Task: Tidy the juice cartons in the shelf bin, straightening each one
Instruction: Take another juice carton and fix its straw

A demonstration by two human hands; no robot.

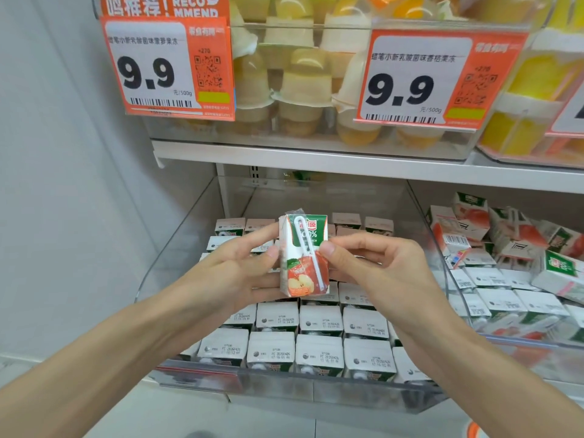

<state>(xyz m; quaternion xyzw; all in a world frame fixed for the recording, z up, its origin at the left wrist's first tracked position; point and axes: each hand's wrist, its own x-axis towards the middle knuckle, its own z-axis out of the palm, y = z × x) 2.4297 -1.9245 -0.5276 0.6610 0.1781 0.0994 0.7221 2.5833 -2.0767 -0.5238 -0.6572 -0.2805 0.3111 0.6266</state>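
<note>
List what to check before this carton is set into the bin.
1. Grip: left hand and right hand both pinch the small white-and-green apple juice carton: ok.
2. Carton upright: ok.
3. Its white straw attached on the front: ok.
4. Free slot in the clear plastic shelf bin: cannot tell, hands hide the middle.
5. The white-topped front-row cartons stand straight: ok.
6. The cartons in the right-hand neighbouring bin: jumbled, not ok.

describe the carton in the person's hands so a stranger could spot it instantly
Find the clear bin below the orange 9.9 price tags, packed with rows of juice cartons showing only white date-stamped tops. One carton is held upright above them, between the left hand and right hand. It alone there shows its front: green top, red apple, white straw slanting across.
</note>
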